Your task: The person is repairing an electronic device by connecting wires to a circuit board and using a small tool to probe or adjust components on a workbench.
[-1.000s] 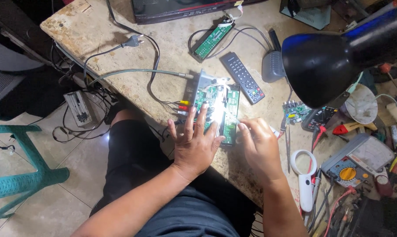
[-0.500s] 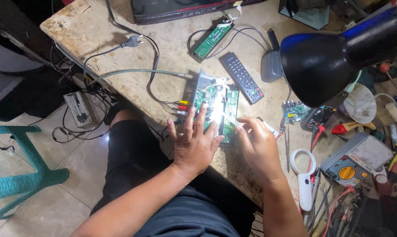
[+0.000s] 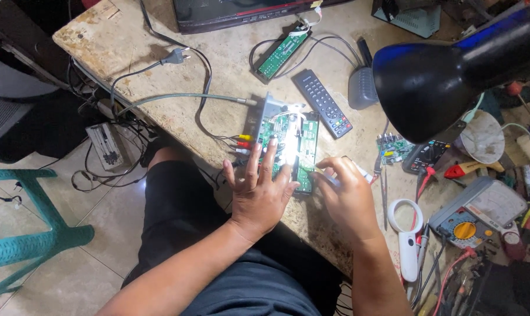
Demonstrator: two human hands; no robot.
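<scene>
Under your hands you have a green circuit board [image 3: 288, 143] with yellow, red and white plugs [image 3: 243, 144]. Your remote control [image 3: 322, 103] is black, the lamp shade [image 3: 429, 82] black-blue, the magnifier [image 3: 407, 234] white, the desk [image 3: 218, 64] mottled beige.

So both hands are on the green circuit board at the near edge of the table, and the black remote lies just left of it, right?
Not quite. The head view shows the left hand and right hand on the green circuit board at the near edge of the table, but the black remote lies just beyond the board to its right, not left.
</scene>
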